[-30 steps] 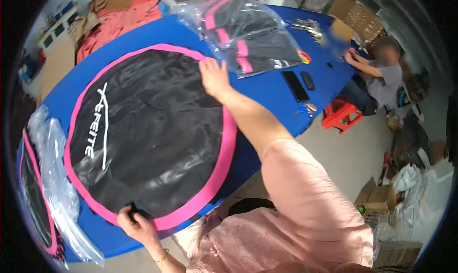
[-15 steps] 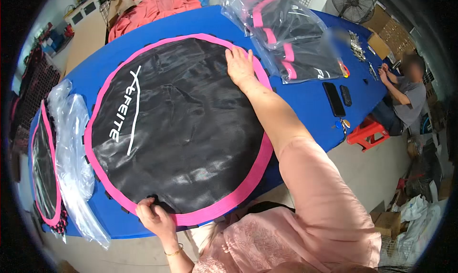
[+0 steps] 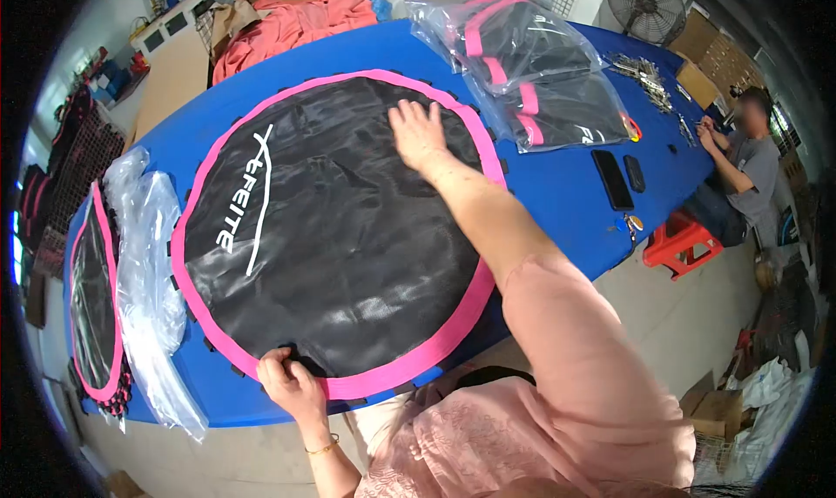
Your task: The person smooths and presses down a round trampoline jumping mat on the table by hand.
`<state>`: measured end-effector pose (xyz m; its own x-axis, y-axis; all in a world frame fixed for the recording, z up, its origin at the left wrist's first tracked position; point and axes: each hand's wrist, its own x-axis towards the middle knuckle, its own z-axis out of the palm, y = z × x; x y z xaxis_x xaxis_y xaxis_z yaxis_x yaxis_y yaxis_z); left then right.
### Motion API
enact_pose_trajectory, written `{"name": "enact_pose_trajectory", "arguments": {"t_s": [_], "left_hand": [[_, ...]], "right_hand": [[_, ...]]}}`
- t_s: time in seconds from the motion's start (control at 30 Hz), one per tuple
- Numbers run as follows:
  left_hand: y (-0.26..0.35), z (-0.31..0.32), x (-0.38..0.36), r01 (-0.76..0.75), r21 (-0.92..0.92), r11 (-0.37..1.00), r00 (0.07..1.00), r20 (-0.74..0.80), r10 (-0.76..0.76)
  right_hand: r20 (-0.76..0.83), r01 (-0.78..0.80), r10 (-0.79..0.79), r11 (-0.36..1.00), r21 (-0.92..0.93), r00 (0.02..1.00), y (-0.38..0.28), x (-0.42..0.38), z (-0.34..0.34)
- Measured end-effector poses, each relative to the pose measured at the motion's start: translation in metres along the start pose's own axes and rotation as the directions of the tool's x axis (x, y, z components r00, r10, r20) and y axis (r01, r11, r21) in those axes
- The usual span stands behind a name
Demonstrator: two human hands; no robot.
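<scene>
A round black trampoline mat (image 3: pixel 348 228) with a pink border and white lettering lies flat, short black tabs spaced around its rim. My left hand (image 3: pixel 293 388) is at the mat's near-left edge, its fingers curled closed over the pink border; the fingertips are partly hidden. Toward the far right part of the mat, my right hand (image 3: pixel 418 135) rests on the black fabric with fingers stretched and slightly apart, holding nothing.
The mat is on a blue table (image 3: pixel 557 211). Left are a clear plastic bag (image 3: pixel 150 272) and another pink-edged mat (image 3: pixel 94 298). Bagged mats (image 3: pixel 531 71), a phone (image 3: pixel 611 180) and metal parts (image 3: pixel 644 80) lie right. A person (image 3: pixel 749 163) sits by a red stool (image 3: pixel 679 244).
My right hand has slid left, off the far pink border onto the black fabric. My left hand stays at the near edge. The whole view has shifted slightly.
</scene>
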<state>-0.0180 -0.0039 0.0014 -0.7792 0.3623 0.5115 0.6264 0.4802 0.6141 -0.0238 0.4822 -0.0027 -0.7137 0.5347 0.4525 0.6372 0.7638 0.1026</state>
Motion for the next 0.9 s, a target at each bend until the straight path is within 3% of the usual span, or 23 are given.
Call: {"name": "enact_pose_trajectory", "arguments": {"t_s": [0.2, 0.33, 0.43, 0.47, 0.63, 0.77, 0.9], "left_hand": [[-0.001, 0.000, 0.001, -0.038, -0.004, 0.999, 0.999, 0.012, 0.039], [-0.003, 0.000, 0.000, -0.037, 0.022, 0.999, 0.999, 0.020, 0.037], [0.000, 0.001, 0.001, -0.012, 0.017, 1.000, 0.999, 0.030, 0.011], [0.001, 0.001, 0.002, -0.012, 0.008, 1.000, 1.000, 0.028, 0.012], [0.000, 0.002, 0.001, -0.012, 0.013, 1.000, 1.000, 0.017, 0.012], [0.001, 0.001, 0.003, -0.030, 0.033, 0.999, 0.999, 0.018, 0.030], [0.002, 0.001, 0.002, -0.023, 0.047, 0.999, 1.000, 0.022, 0.022]], "right_hand": [[0.112, -0.121, 0.132, 0.988, -0.098, 0.985, 0.064, -0.006, -0.008], [0.128, -0.155, 0.170, 0.981, -0.117, 0.977, 0.064, 0.000, -0.002], [0.161, -0.155, 0.166, 0.985, -0.076, 0.973, 0.043, 0.010, -0.004], [0.064, -0.135, 0.142, 0.986, -0.093, 0.988, 0.034, 0.012, 0.010], [-0.009, -0.024, 0.023, 0.999, -0.041, 1.000, -0.030, 0.015, 0.004], [0.157, 0.040, -0.048, 0.998, 0.055, 0.986, -0.081, 0.011, -0.014], [0.115, 0.121, -0.134, 0.987, 0.110, 0.984, -0.120, -0.001, -0.024]]}}
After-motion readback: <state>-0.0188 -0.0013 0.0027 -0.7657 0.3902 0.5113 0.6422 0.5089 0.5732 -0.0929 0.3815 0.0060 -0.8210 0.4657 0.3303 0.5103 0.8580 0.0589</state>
